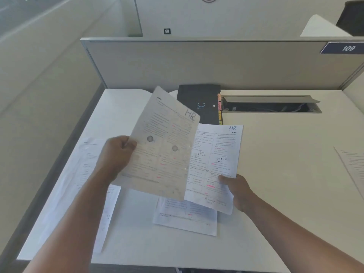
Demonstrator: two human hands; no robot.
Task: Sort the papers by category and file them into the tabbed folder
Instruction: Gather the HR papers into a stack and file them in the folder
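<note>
Beyond both hands, a black tabbed folder lies closed on the white table, coloured tabs along its right edge, with an open cable slot to its right and a grey partition behind. Below the right hand lies another printed sheet; more papers lie under the left forearm, and one sheet sits far right. The left hand is raised above the table, fingers curled, pinching the left edge of a paper marked "HR" that is lifted and tilted, covering part of the folder. The right hand reaches forward lower down, thumb on top, gripping the lower right corner of a second "HR" paper, just right of the first and partly behind it.
</note>
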